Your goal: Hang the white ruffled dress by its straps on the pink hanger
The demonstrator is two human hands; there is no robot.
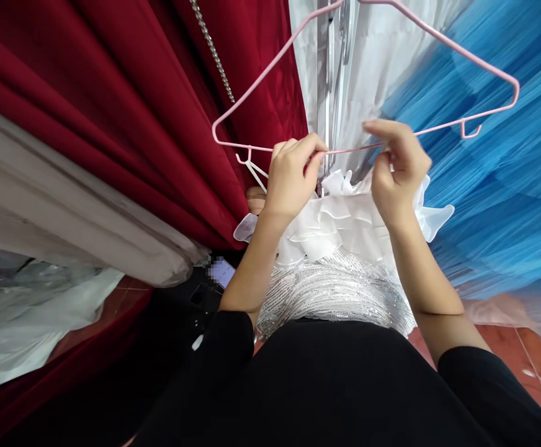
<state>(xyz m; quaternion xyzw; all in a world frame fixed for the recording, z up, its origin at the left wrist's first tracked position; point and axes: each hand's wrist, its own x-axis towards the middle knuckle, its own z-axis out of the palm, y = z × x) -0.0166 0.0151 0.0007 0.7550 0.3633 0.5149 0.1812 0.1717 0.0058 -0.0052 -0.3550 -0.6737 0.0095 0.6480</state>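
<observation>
Nearest the camera is the person's black top [335, 379], its short sleeves ending near the elbows, with both forearms reaching forward over a white dress [340, 285]. The left hand [296, 171] pinches the lower bar of a pink hanger [466, 49] between thumb and fingers, left of the bar's middle. The right hand [401, 167] is at the same bar, right of its middle; its fingers are curled, the index finger reaching out towards the left hand, and motion blur makes it impossible to tell whether it grips the bar or some cloth. The hanger is held out in front of the person, its top running past the upper edge of the view. A white strap [256, 177] loops over the small hook near the hanger's left corner and runs down behind the left hand; a matching hook sits near the right corner. Below the lower bar, the dress shows organza ruffles between the forearms and a silvery sequined part nearer the body. Beyond, deep red drapes [168, 124] fill the left, a silver chain [212, 49] hanging against them, with greyish fabric [89, 198] nearer the left edge. Upright metal rods [333, 74] stand behind the hanger before white cloth, and blue tulle [507, 186] spreads along the right, above red floor tiles [503, 347]. Low on the left, a lit, partly pixelated screen [224, 272] lies on something dark.
</observation>
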